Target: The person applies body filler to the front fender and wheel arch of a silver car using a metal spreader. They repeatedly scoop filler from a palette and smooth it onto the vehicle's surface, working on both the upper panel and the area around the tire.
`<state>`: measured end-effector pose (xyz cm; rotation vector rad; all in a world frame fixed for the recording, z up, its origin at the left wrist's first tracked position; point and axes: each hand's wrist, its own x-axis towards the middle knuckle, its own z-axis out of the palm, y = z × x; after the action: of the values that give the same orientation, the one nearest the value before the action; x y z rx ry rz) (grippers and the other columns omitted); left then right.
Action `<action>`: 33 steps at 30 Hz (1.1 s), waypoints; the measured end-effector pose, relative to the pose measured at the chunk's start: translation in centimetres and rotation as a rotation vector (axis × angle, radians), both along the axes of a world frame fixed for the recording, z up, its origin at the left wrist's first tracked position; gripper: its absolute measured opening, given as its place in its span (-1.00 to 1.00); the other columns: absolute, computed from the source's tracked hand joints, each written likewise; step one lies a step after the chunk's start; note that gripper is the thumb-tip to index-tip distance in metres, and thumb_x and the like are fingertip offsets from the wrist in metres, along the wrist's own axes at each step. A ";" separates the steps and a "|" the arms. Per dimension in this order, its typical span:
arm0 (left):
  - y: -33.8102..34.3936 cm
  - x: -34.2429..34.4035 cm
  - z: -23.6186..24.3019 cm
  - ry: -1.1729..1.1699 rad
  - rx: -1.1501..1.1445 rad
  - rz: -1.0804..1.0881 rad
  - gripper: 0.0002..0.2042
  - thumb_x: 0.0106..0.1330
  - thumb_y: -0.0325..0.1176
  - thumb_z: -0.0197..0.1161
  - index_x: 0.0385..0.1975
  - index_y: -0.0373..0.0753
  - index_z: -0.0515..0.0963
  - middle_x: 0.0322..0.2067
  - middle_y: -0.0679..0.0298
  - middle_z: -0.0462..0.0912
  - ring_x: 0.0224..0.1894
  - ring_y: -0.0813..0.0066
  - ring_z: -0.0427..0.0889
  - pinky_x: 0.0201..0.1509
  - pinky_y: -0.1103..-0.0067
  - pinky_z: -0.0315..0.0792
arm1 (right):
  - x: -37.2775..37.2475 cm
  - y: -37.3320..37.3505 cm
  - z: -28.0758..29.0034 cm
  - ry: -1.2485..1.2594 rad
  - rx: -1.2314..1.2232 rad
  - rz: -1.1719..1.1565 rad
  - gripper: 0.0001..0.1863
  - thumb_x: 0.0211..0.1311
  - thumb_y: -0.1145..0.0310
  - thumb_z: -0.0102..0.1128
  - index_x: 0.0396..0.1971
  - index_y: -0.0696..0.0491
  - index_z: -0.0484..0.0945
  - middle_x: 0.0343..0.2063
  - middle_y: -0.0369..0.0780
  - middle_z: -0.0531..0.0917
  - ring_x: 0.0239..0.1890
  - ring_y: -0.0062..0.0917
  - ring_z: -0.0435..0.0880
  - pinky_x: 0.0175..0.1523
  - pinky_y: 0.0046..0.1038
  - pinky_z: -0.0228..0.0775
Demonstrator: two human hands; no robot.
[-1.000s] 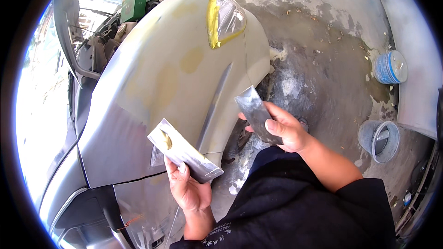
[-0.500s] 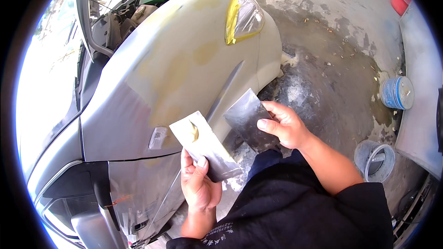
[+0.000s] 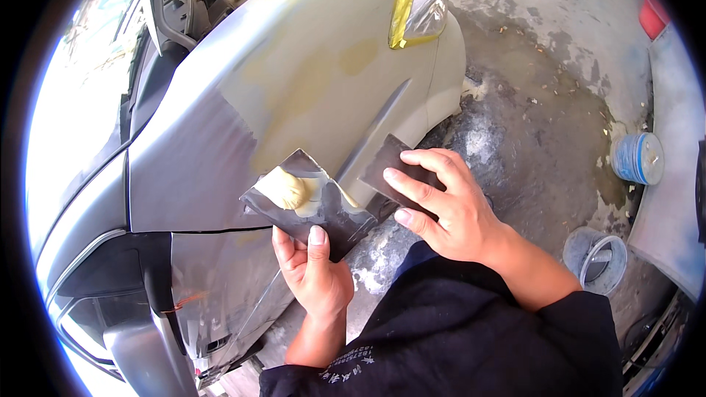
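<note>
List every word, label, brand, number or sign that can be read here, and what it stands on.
Black shirt: small white characters and digits, not copied out here.
Blue bucket: any markings too blurred to read.
Paste-topped plate in the left hand: no lettering visible.
Dark plate in the right hand: no lettering visible.

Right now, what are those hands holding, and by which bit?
The left hand holds a flat, dark plate with cream paste by its near edge; the right hand holds a flat, dark sheet by its right side.
</note>
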<state>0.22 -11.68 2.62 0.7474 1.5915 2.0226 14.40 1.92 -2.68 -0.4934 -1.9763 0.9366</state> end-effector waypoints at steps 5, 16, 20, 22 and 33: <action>-0.6 -1.5 -0.7 0.146 0.024 -0.073 -0.55 0.37 -0.60 0.03 0.27 -0.29 0.23 0.12 0.18 0.48 0.14 0.42 0.47 0.27 0.41 0.32 | -1.8 -2.6 2.0 -0.189 0.143 -0.003 -0.54 0.00 0.29 0.32 0.00 -0.09 0.58 0.06 -0.21 0.44 0.09 -0.20 0.37 0.05 -0.17 0.25; -4.7 -5.9 -0.7 0.213 0.046 -0.037 -0.49 0.33 -0.58 0.07 0.29 -0.35 0.15 0.14 0.11 0.43 0.15 0.37 0.45 0.30 0.35 0.27 | -8.5 1.2 -4.7 -0.198 -0.105 -0.309 -0.51 0.29 0.23 0.07 0.23 -0.07 0.37 0.24 -0.20 0.29 0.10 -0.15 0.31 0.17 -0.08 0.21; -6.3 -6.1 -1.0 0.196 0.006 -0.022 -0.47 0.33 -0.56 0.08 0.30 -0.37 0.12 0.17 0.08 0.40 0.16 0.32 0.44 0.31 0.34 0.26 | -11.3 1.7 -4.3 -0.140 -0.054 -0.412 -0.51 0.30 0.23 0.05 0.24 -0.08 0.36 0.25 -0.19 0.26 0.07 -0.13 0.30 0.13 -0.05 0.23; -7.0 -6.5 -1.5 0.194 -0.006 -0.020 -0.47 0.33 -0.58 0.07 0.31 -0.33 0.14 0.16 0.10 0.42 0.15 0.30 0.47 0.30 0.31 0.31 | -12.4 1.7 -4.1 -0.130 -0.067 -0.418 -0.51 0.30 0.24 0.05 0.24 -0.08 0.35 0.24 -0.17 0.26 0.06 -0.12 0.30 0.11 -0.04 0.23; -7.2 -8.0 -2.5 0.196 -0.035 -0.074 -0.46 0.33 -0.57 0.07 0.32 -0.34 0.12 0.16 0.10 0.41 0.16 0.29 0.46 0.30 0.29 0.31 | -11.7 -1.2 -6.6 -0.219 -0.011 -0.347 -0.48 0.21 0.30 0.12 0.22 -0.09 0.37 0.22 -0.24 0.29 0.06 -0.11 0.29 0.07 -0.05 0.22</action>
<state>-7.80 -18.88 0.17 1.0028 1.6749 1.9129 2.66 0.68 -9.26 -0.9453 -1.9915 0.6974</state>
